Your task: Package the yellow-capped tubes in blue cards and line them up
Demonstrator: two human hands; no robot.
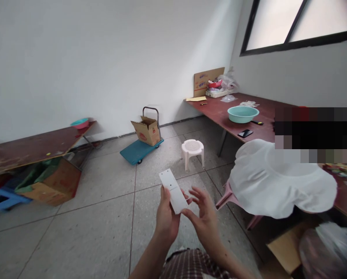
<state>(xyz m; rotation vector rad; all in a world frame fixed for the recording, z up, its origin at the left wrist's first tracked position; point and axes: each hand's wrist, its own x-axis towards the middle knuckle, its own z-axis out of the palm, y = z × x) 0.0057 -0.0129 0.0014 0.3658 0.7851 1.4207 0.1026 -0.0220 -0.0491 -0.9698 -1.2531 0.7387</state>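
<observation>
A flat white rectangular piece [175, 192] with a few small dark holes and a faint line of print lies tilted in my left hand [166, 217]. The left thumb presses along its edge and the fingers wrap behind it, partly hidden. My right hand [204, 217] is beside its lower end, fingers spread and curved. The right thumb tip is at the lower corner; I cannot tell if it touches. Something thin and white shows between the piece and the right fingers, too small to name.
A white stool [192, 149] and a blue platform trolley [141, 151] with an open carton [148, 131] stand ahead. On the right, a red-brown table [211, 110] bears a turquoise basin [243, 115] and phone [245, 133]. Someone in white [278, 186] sits there. Another table [31, 145] is left.
</observation>
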